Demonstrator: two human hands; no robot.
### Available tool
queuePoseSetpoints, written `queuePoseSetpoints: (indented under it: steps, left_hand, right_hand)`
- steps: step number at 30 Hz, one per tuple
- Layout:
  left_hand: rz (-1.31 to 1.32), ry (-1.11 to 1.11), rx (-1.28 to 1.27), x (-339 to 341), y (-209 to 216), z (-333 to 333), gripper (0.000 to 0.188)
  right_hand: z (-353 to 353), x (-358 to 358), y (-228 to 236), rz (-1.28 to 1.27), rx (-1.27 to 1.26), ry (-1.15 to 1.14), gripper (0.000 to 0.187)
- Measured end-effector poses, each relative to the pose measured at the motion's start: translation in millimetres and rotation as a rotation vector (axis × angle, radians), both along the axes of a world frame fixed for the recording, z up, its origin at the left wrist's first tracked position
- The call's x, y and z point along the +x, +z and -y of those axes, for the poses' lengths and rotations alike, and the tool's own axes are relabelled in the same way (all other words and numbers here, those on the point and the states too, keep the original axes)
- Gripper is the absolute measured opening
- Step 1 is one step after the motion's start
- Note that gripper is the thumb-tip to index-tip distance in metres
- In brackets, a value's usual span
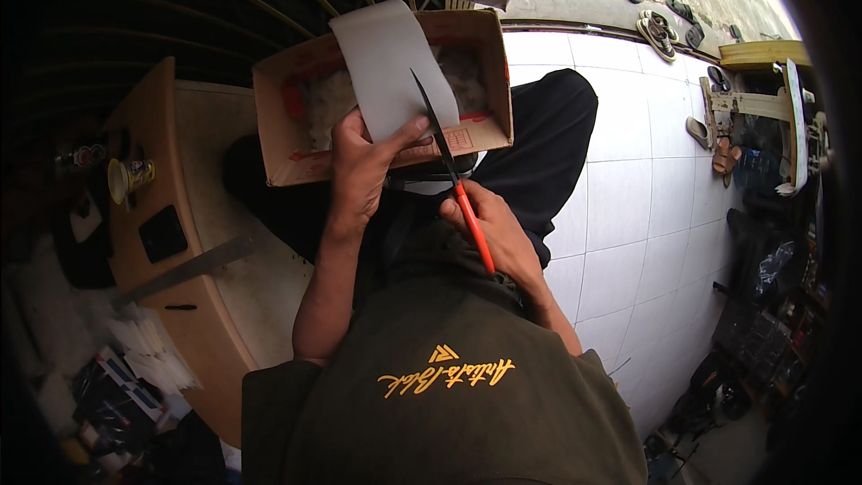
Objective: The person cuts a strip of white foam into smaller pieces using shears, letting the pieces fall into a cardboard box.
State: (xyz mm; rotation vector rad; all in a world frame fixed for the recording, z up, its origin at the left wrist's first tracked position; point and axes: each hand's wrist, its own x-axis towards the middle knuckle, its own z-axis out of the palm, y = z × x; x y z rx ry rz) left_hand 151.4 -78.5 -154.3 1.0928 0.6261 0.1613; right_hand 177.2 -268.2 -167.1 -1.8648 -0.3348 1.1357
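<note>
My left hand (364, 166) is closed on the lower edge of a white paper strip (386, 54), thumb on top. The strip rises over an open cardboard box (503, 81) and curls at its far end. In my right hand (503, 229) is a pair of scissors (470, 220) with a red handle and dark, pointed blades. The blades lie over the right part of the strip and point away from me; whether they are parted, I cannot tell. Pale, crumpled-looking contents (328, 108) show inside the box.
To my left stands a wooden table (206, 305) with a dark phone-like slab (162, 233), a yellow cup (126, 178) and a pen (180, 307). White floor tiles (628, 207) stretch to my right. Sandals (658, 33) lie beyond, and a cluttered shelf (763, 108) stands at far right.
</note>
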Motion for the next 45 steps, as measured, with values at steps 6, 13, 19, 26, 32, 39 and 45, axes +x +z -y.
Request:
queuePoseSetpoints:
  steps: [6,13,19,26,32,39,45]
  left_hand:
    - [-0.021,-0.117,0.124,-4.6,-1.2,-3.2,0.027]
    - [-0.057,-0.242,0.179,-5.9,0.3,-9.8,0.027]
    - [-0.058,0.014,0.163,0.7,-4.2,-3.0,0.027]
    - [-0.049,0.008,0.172,-1.1,-12.1,-0.8,0.028]
    - [-0.064,-0.060,0.179,-2.5,-11.8,-4.0,0.027]
    - [-0.129,-0.240,0.187,-6.6,-3.2,-14.5,0.028]
    - [-0.095,-0.131,0.209,-0.4,-1.4,-11.9,0.027]
  right_hand:
    - [-1.5,2.1,1.4,-0.015,-0.031,0.110,0.080]
    - [-4.4,0.9,4.3,-0.005,0.002,0.071,0.075]
    - [-4.7,3.6,5.8,-0.012,-0.088,0.094,0.072]
    - [-5.4,12.8,15.6,-0.108,-0.094,0.041,0.071]
    - [-2.0,11.7,11.5,-0.047,-0.100,0.087,0.074]
    - [-4.2,11.2,9.1,0.020,-0.047,0.140,0.079]
    - [-7.0,2.8,2.4,-0.014,-0.028,0.095,0.076]
